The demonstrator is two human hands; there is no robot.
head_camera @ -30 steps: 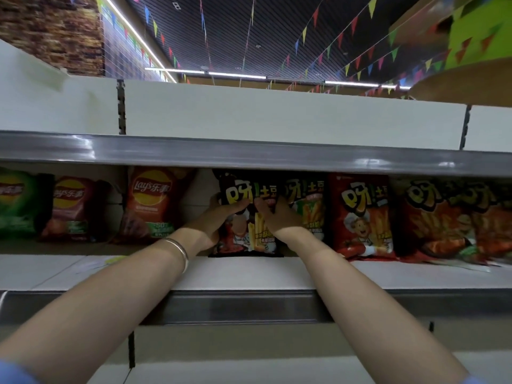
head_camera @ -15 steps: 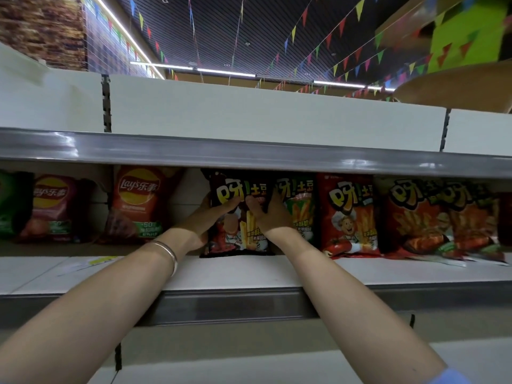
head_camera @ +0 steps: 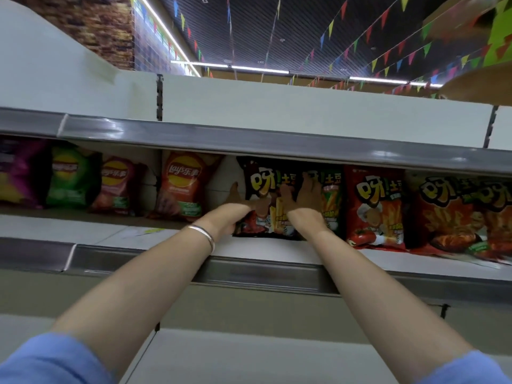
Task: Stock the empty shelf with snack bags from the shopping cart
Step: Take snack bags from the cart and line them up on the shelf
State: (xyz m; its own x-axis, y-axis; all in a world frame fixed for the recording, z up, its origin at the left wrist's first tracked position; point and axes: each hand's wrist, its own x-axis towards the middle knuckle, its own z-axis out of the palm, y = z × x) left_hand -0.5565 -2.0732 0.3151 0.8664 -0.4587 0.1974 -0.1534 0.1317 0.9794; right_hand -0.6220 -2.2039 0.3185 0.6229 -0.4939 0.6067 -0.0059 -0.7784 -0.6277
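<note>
Here, in the head view, both hands are on the black-and-red potato-stick bag, which stands upright on the white shelf between the orange Lay's bag on its left and the green potato-stick bag on its right. The left hand curls around the bag's lower left edge; the right hand lies with fingers spread flat across the seam where the black and green bags meet.

The likeliest trouble, I judge, is the bag tipping forward once the hands let go, since it seems to stand on its narrow base. A push from the right hand could also knock the green bag or the red potato-stick bag askew.

The shelf carries a row of bags, more Lay's far left, orange ones far right. A grey price rail edges the shelf above. Overhead run a dark slatted ceiling, strip lights and coloured bunting; a brick wall shows upper left. The shopping cart is out of view
</note>
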